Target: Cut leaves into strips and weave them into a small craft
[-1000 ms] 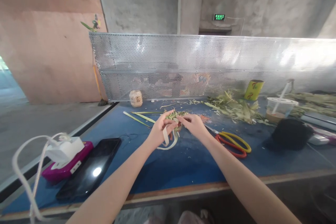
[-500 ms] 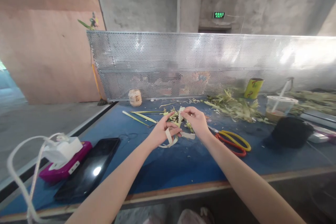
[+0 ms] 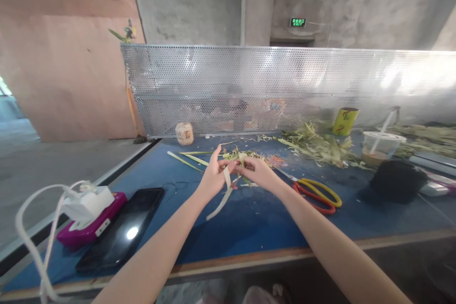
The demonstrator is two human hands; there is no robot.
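My left hand (image 3: 212, 176) is closed with its fingertips pinched on a pale, flat leaf strip (image 3: 221, 205). The strip loops over its fingers, and one loose end trails down towards the table. My right hand (image 3: 262, 174) meets it from the right, thumb and fingers pinched on the folded upper part of the same leaf strip. The fingers partly hide the fold. Just behind both hands lies a heap of green plant scraps (image 3: 238, 151). To the right rest scissors (image 3: 317, 194) with one red and one yellow handle loop.
Green stalks (image 3: 185, 161) and a roll of pale twine (image 3: 184, 133) lie at the back left. A phone (image 3: 123, 228) and a purple power strip (image 3: 90, 228) sit at left. Dried leaves (image 3: 317, 145), a yellow-green can (image 3: 345, 121), a drink cup (image 3: 378, 147) and a black object (image 3: 397, 180) stand right.
My hands have come closer together and slightly lower. The strip's loose end, curled under my left hand before, now hangs straighter, down and to the left. The scissors stay put.
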